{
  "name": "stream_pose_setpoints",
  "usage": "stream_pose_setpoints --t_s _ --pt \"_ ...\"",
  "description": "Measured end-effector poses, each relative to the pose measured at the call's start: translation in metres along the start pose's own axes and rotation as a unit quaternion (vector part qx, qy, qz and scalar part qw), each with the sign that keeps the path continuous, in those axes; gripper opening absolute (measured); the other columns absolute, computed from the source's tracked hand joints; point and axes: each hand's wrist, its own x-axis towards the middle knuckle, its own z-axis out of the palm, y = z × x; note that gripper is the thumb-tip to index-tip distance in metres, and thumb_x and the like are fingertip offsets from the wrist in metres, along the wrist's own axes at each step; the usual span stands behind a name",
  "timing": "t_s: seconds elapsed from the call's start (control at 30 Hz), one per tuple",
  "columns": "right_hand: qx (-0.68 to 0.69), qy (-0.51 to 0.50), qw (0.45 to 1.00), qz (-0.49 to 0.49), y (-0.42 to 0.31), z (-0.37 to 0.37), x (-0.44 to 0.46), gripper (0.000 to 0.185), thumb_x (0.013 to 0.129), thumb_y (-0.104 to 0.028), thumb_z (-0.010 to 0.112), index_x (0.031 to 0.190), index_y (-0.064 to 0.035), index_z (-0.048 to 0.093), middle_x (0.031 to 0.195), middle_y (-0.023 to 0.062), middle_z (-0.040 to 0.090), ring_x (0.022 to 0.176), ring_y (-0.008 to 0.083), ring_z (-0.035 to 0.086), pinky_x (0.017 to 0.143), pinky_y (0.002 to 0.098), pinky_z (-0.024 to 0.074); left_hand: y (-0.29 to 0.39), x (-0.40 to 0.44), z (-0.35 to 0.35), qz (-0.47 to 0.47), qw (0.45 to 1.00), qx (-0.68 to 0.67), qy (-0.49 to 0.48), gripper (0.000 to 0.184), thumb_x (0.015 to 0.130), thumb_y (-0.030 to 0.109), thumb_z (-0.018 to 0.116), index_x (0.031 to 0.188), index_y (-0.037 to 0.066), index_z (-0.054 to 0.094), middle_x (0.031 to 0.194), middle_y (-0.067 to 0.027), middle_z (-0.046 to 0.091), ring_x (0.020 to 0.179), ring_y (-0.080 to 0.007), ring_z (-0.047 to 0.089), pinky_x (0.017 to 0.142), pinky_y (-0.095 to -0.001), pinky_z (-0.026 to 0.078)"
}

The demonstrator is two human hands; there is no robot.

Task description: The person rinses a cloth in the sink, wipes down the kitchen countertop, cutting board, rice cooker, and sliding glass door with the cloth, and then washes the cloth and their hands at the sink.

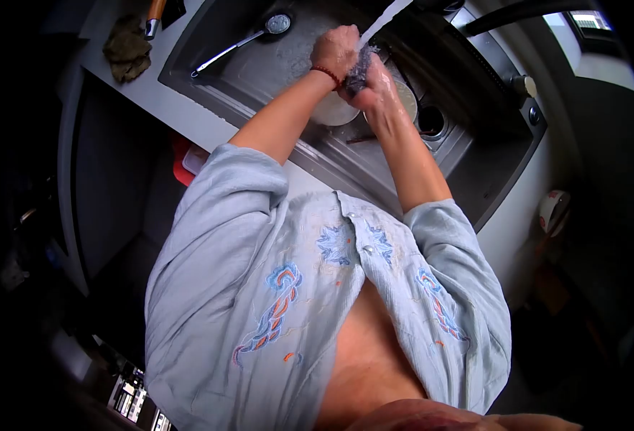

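A stream of water (384, 21) runs down onto a dark grey-purple mesh scrubber (361, 70) between my hands, over the sink. My left hand (336, 50), with a red bead bracelet at the wrist, is closed against the scrubber's left side; its fingertips are hidden. Wet and curled, my right hand (376, 87) grips the scrubber from the right and below. Beneath them in the sink (259, 68) sit a pale bowl (333, 112) and a second round dish (407, 100), both partly covered by my hands and arms.
A long-handled metal ladle (277, 24) leans at the sink's left. The drain opening (432, 123) lies right of the dishes. A crumpled brown cloth (127, 49) and a wooden handle (156, 10) are on the left counter. At the right edge stands a patterned bowl (552, 208).
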Motion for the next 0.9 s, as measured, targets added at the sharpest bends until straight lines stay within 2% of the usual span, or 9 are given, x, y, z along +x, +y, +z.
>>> stream_pose_setpoints --t_s 0.1,0.13,0.33,0.4,0.57,0.7,0.77,0.8,0.9 --pt "0.189 -0.213 0.956 -0.070 0.006 -0.057 0.018 0.022 0.091 -0.026 0.043 0.084 -0.0104 0.057 0.086 0.0078 0.060 0.081 0.0212 0.057 0.072 0.0315 0.0482 0.036 -0.030 0.001 0.185 0.982 0.012 -0.026 0.019 0.084 0.019 0.047 0.075 0.005 0.056 0.076 -0.0171 0.059 0.072 -0.0362 0.058 0.066 -0.0431 0.046" --pt "-0.146 -0.055 0.978 -0.138 -0.001 -0.057 0.023 0.012 0.087 -0.017 0.049 0.087 -0.0114 0.060 0.088 0.0035 0.062 0.088 0.0209 0.058 0.080 0.0278 0.0470 0.039 -0.036 -0.001 0.184 0.982 0.011 -0.033 0.019 0.084 0.019 0.047 0.075 0.005 0.056 0.076 -0.0171 0.059 0.072 -0.0362 0.058 0.066 -0.0431 0.046" --pt "-0.102 0.037 0.994 -0.017 -0.001 -0.011 -0.010 0.022 0.090 -0.026 0.049 0.097 -0.0059 0.054 0.085 0.0047 0.058 0.074 0.0171 0.057 0.066 0.0338 0.0485 -0.023 -0.003 0.005 0.072 0.986 0.145 -0.035 0.016 0.088 0.016 0.049 0.077 0.004 0.053 0.071 -0.0132 0.057 0.066 -0.0303 0.056 0.063 -0.0373 0.046" --pt "-0.058 0.018 0.997 -0.048 -0.001 -0.005 -0.008 0.026 0.088 -0.030 0.053 0.098 -0.0057 0.053 0.086 0.0044 0.058 0.077 0.0159 0.057 0.070 0.0337 0.0487 -0.037 0.003 0.011 -0.200 0.918 -0.332 -0.088 0.015 0.091 0.015 0.047 0.087 0.003 0.055 0.077 -0.0059 0.057 0.071 -0.0184 0.057 0.068 -0.0296 0.047" --pt "-0.189 -0.124 0.961 -0.159 0.000 -0.003 -0.032 0.036 0.079 -0.018 0.068 0.108 -0.0062 0.050 0.093 0.0056 0.057 0.091 0.0158 0.056 0.084 0.0314 0.0452 0.005 0.007 -0.018 -0.206 0.814 -0.540 -0.060 0.022 0.094 0.013 0.042 0.110 0.001 0.051 0.102 -0.0062 0.053 0.088 -0.0122 0.052 0.082 -0.0260 0.045" --pt "-0.178 -0.144 0.973 -0.029 -0.019 -0.008 -0.039 0.035 0.075 -0.003 0.067 0.106 -0.0037 0.050 0.092 0.0072 0.056 0.081 0.0216 0.059 0.061 0.0336 0.0516 0.017 0.006 -0.045 -0.276 0.708 -0.614 -0.212 0.034 0.090 0.014 0.047 0.123 0.003 0.046 0.108 -0.0043 0.053 0.095 -0.0121 0.051 0.087 -0.0272 0.042" --pt "-0.169 -0.114 0.979 -0.015 -0.030 -0.012 -0.040 0.030 0.074 0.000 0.065 0.100 -0.0030 0.052 0.086 0.0073 0.056 0.067 0.0205 0.057 0.046 0.0286 0.0453 0.013 0.009 -0.060 -0.103 0.840 -0.423 -0.324 0.051 0.081 0.009 0.054 0.131 0.005 0.040 0.118 -0.0067 0.051 0.108 -0.0158 0.048 0.093 -0.0292 0.040" --pt "-0.174 -0.144 0.974 0.031 -0.037 -0.020 -0.036 0.025 0.074 -0.001 0.065 0.096 -0.0035 0.052 0.082 0.0065 0.055 0.062 0.0179 0.054 0.045 0.0265 0.0412 0.003 0.009 -0.059 0.182 0.939 -0.157 -0.247 0.068 0.073 0.003 0.056 0.136 0.011 0.033 0.131 -0.0093 0.044 0.121 -0.0238 0.042 0.099 -0.0329 0.036" --pt "-0.208 -0.173 0.960 0.074 -0.037 -0.012 -0.040 0.016 0.075 -0.003 0.064 0.086 -0.0059 0.053 0.069 0.0029 0.049 0.053 0.0115 0.044 0.043 0.0223 0.0306 0.028 -0.007 -0.074 0.344 0.871 0.159 -0.314 0.072 0.071 0.001 0.058 0.137 0.015 0.032 0.137 -0.0110 0.037 0.128 -0.0313 0.032 0.103 -0.0361 0.032"
